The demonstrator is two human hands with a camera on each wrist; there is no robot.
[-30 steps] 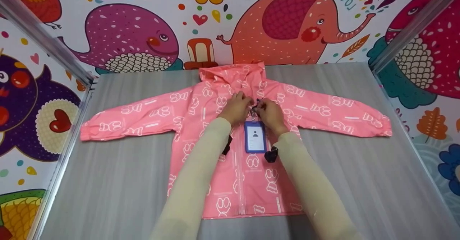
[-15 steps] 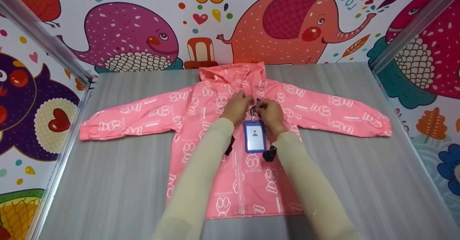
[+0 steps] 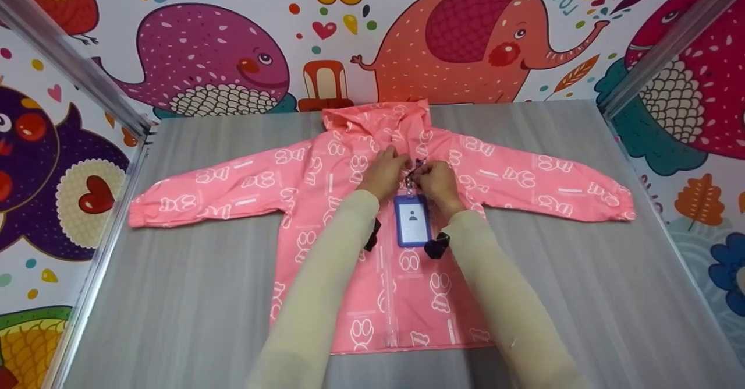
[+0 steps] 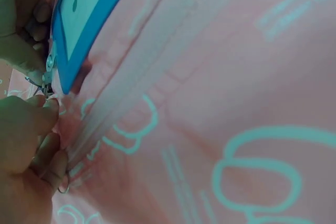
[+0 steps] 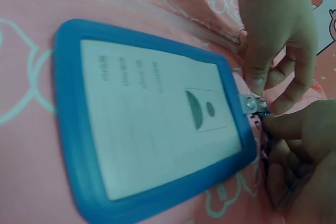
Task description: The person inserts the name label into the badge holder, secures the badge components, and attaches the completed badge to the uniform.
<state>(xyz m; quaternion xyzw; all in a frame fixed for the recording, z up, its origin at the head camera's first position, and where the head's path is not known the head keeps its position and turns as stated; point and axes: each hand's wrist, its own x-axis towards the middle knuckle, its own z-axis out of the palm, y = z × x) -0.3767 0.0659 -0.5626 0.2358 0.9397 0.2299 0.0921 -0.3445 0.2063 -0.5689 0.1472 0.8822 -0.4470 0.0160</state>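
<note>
A pink hooded jacket [image 3: 326, 243] with white line prints lies spread front up, sleeves out to both sides. Over its chest, right of the zip, is a blue-framed badge holder [image 3: 398, 226] with a white card inside. Its clear strap and metal clip [image 5: 252, 104] are at the top end. My right hand [image 3: 439, 185] pinches the clip between thumb and forefinger. My left hand [image 3: 384, 173] is just beside it, fingers curled and pinching the jacket's front near the clip. In the right wrist view, the fingertips of both hands meet around the clip and partly cover it.
The jacket rests on a grey wood-grain table [image 3: 192, 296]. Walls [image 3: 326, 22] with cartoon animals stand at the back and both sides, with metal posts [image 3: 663, 45] at the corners. Dark wrist cameras [image 3: 436, 246] sit under the forearms.
The badge holder has shifted very slightly left and up. My right wrist has moved a little the same way, while both hands keep their hold at the chest. The jacket lies as before.
</note>
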